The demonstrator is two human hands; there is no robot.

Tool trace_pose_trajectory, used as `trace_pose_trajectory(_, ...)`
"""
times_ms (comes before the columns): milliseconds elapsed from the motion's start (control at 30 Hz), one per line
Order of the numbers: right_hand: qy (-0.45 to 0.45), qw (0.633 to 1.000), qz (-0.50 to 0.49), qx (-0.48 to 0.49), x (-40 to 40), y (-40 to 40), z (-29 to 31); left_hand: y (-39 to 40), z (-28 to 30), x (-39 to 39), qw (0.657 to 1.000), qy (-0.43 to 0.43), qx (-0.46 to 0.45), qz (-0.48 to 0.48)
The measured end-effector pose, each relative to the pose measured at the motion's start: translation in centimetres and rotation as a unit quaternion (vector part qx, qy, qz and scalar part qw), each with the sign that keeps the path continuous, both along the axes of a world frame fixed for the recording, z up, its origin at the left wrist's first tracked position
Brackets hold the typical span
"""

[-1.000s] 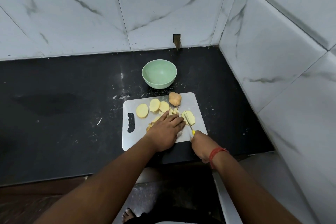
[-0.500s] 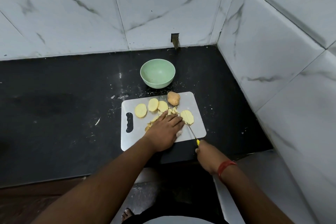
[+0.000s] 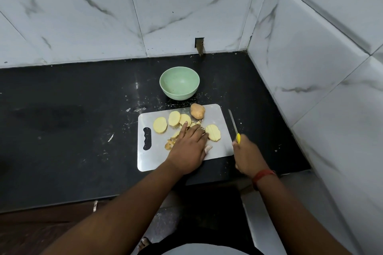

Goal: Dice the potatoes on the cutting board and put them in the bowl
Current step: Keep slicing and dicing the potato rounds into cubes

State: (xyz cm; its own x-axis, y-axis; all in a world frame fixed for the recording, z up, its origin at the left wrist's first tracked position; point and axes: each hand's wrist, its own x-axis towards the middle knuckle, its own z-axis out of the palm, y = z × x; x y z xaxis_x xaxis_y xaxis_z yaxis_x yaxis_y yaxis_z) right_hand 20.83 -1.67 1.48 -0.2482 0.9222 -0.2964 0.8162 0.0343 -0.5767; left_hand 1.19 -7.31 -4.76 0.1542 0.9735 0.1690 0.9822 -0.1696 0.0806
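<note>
i find the bowl [image 3: 179,83] empty; potato slices [image 3: 212,132] and one whole potato [image 3: 197,111] lie on the cutting board [image 3: 145,159]. left hand [image 3: 187,147] rests flat over pieces; right hand [image 3: 247,154] grips the knife [image 3: 234,125]. most dicing remains.

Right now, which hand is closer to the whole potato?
Left. The left hand lies on the cutting board among the slices, just below the whole potato. The right hand grips the knife off the board's right edge, farther away.

Sliced potatoes [image 3: 173,122] on cutting board [image 3: 215,151]; bowl [image 3: 179,83] empty.
</note>
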Motion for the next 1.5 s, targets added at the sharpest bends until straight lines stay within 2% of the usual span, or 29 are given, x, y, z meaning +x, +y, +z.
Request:
trace_pose_trajectory(100, 0.023, 0.999, -0.013, 0.03, -1.8, 2.0, -0.3, 0.4, 0.4, 0.8, 0.999, -0.014, -0.018, 0.028)
trace_pose_trajectory(200, -0.003, 0.999, 0.009, 0.04, -3.4, 3.0, -0.8, 0.9, 0.6, 0.9, 0.998, -0.032, -0.038, 0.04)
trace_pose_trajectory(367, 0.0, 1.0, 0.02, -0.002, -4.5, 2.5, -1.5, 1.8, 1.3, 1.0, 0.995, -0.055, -0.073, 0.046)
trace_pose_trajectory(467, 0.062, 0.996, -0.028, -0.063, -4.7, 1.7, -1.9, 2.2, 1.6, 0.7, 0.992, -0.075, -0.089, 0.038)
trace_pose_trajectory(600, 0.165, 0.972, -0.082, -0.148, -4.5, 0.5, -2.4, 2.8, 2.1, -0.2, 0.992, -0.068, -0.107, -0.004)
trace_pose_trajectory(700, 0.194, 0.963, -0.115, -0.15, -4.0, 0.4, -4.3, 3.0, 2.3, -0.9, 0.992, -0.058, -0.107, -0.041)
trace_pose_trajectory(800, 0.145, 0.977, -0.143, -0.059, -3.6, 0.5, -2.7, 2.1, 2.1, -1.0, 0.997, -0.05, -0.062, -0.025)
trace_pose_trajectory(933, 0.061, 0.994, -0.085, 0.042, -3.3, 1.9, -1.8, -0.5, 1.6, -0.4, 1.0, -0.003, 0.012, 0.0)
trace_pose_trajectory(1067, 0.039, 0.997, -0.033, 0.051, -3.6, 2.6, -2.1, -2.2, 0.6, 0.8, 0.998, 0.052, 0.016, -0.016)
trace_pose_trajectory(1267, 0.002, 0.998, 0.031, 0.055, -4.4, 2.9, -2.1, -2.4, 0.4, 1.0, 0.997, 0.065, 0.026, -0.024)
trace_pose_trajectory(1500, -0.011, 0.997, 0.022, 0.067, -4.4, 2.2, -2.3, -2.4, 0.0, 0.6, 0.997, 0.079, 0.004, -0.02)
